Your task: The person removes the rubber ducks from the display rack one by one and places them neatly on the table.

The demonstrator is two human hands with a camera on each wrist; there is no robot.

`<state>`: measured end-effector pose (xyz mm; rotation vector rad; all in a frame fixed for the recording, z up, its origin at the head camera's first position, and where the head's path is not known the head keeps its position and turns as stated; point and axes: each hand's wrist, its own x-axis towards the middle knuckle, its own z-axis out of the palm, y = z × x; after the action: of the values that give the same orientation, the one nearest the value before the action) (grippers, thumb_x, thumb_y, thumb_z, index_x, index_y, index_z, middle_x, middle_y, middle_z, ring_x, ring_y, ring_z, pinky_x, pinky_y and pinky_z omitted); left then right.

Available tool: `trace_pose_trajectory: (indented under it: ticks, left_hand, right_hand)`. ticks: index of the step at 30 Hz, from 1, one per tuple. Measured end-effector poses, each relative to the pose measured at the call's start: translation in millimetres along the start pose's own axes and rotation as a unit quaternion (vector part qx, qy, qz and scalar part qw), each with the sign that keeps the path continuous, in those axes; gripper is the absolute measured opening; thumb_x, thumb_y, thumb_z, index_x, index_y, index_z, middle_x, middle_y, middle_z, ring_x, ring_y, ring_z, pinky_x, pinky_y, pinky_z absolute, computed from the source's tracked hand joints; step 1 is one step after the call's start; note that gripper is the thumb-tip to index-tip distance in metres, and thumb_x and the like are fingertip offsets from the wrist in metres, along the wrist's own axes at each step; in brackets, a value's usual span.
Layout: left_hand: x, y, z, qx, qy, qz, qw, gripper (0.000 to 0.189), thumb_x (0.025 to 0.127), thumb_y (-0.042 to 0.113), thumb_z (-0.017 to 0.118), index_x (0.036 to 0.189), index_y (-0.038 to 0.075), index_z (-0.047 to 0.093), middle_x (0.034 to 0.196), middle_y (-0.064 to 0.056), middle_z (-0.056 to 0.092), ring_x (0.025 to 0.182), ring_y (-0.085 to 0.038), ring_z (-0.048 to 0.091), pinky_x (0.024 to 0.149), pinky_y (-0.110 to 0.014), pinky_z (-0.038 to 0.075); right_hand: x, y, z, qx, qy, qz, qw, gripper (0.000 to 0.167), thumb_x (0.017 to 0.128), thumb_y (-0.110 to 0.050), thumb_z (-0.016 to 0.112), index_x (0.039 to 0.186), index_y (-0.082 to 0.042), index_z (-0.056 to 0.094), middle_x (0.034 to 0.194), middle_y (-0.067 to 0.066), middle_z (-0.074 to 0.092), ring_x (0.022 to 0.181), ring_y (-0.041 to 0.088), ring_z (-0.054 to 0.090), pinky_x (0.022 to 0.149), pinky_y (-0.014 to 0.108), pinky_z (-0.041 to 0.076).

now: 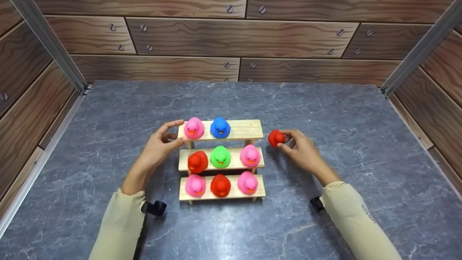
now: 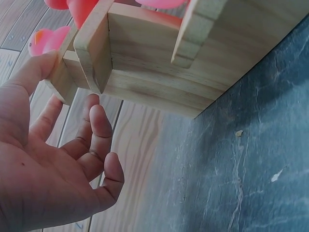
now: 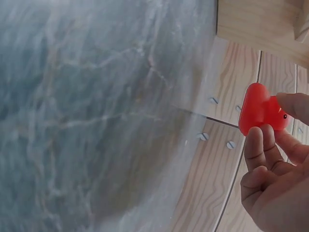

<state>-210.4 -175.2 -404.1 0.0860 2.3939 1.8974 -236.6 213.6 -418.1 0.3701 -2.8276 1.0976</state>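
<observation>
A three-tier wooden stand (image 1: 249,130) bears several rubber ducks. My left hand (image 1: 162,142) grips the left end of its top shelf, thumb at the front corner and index finger at the back one; the other fingers curl loosely below, as the left wrist view shows. On that shelf sit a pink duck (image 1: 194,128) and a blue duck (image 1: 220,128), with bare wood at the right end. Just right of the stand, my right hand (image 1: 301,150) pinches a red rubber duck (image 3: 258,108) between thumb and fingers, above the tabletop.
The middle shelf holds a tilted red duck (image 1: 197,161), a green duck (image 1: 220,157) and a pink duck (image 1: 250,156). On the bottom one, a red duck (image 1: 220,186) sits between two pink ducks. Wood-patterned walls (image 1: 238,38) enclose the grey marbled table (image 1: 325,108).
</observation>
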Motion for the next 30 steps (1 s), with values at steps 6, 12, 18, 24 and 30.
trace_pose_trajectory:
  ticks: [6, 12, 18, 24, 30]
  left_hand:
    - [0.5, -0.1, 1.8, 0.0, 0.002, 0.008, 1.0, 0.053, 0.089, 0.018, 0.069, 0.139, 0.016, 0.05, 0.093, -0.007, 0.061, 0.087, -0.019, 0.057, 0.082, -0.034, 0.047]
    - [-0.5, -1.9, 1.6, -0.001, 0.003, 0.011, 0.9999, 0.053, 0.09, 0.018, 0.068, 0.139, 0.016, 0.049, 0.092, -0.007, 0.061, 0.087, -0.022, 0.058, 0.081, -0.033, 0.048]
    - [-0.9, -3.1, 0.4, 0.003, -0.001, 0.013, 0.9999, 0.053, 0.09, 0.019, 0.068, 0.139, 0.017, 0.049, 0.094, -0.008, 0.061, 0.09, -0.026, 0.058, 0.082, -0.035, 0.048]
    - [-0.8, -3.3, 0.2, -0.001, -0.002, 0.01, 0.9999, 0.053, 0.09, 0.019, 0.068, 0.139, 0.017, 0.049, 0.096, -0.009, 0.061, 0.089, -0.021, 0.058, 0.082, -0.033, 0.049]
    - [-1.2, -3.2, 0.0, -0.001, -0.003, 0.008, 1.0, 0.054, 0.09, 0.02, 0.069, 0.14, 0.017, 0.049, 0.098, -0.01, 0.06, 0.087, -0.015, 0.056, 0.082, -0.032, 0.05]
  right_hand:
    - [2.4, 7, 2, -0.008, -0.021, 0.003, 0.9998, 0.039, 0.088, -0.008, 0.067, 0.124, 0.005, 0.058, 0.099, 0.018, 0.058, 0.083, 0.024, 0.056, 0.075, 0.031, 0.043]
    - [3.9, 12, 5, -0.019, -0.041, 0.005, 0.999, 0.038, 0.088, -0.007, 0.066, 0.123, 0.006, 0.057, 0.098, 0.018, 0.059, 0.081, 0.022, 0.055, 0.075, 0.03, 0.042]
    - [5.5, 14, 7, -0.02, -0.049, 0.005, 0.9986, 0.038, 0.088, -0.007, 0.065, 0.122, 0.007, 0.057, 0.098, 0.019, 0.059, 0.079, 0.022, 0.056, 0.072, 0.029, 0.043]
    - [6.2, 12, 9, -0.032, -0.063, 0.012, 0.9974, 0.039, 0.088, -0.009, 0.065, 0.124, 0.005, 0.056, 0.099, 0.018, 0.061, 0.08, 0.022, 0.057, 0.074, 0.031, 0.043]
    - [8.0, 11, 9, -0.048, -0.065, 0.01, 0.9967, 0.037, 0.088, -0.009, 0.065, 0.121, 0.006, 0.057, 0.098, 0.019, 0.061, 0.079, 0.024, 0.057, 0.074, 0.033, 0.043]
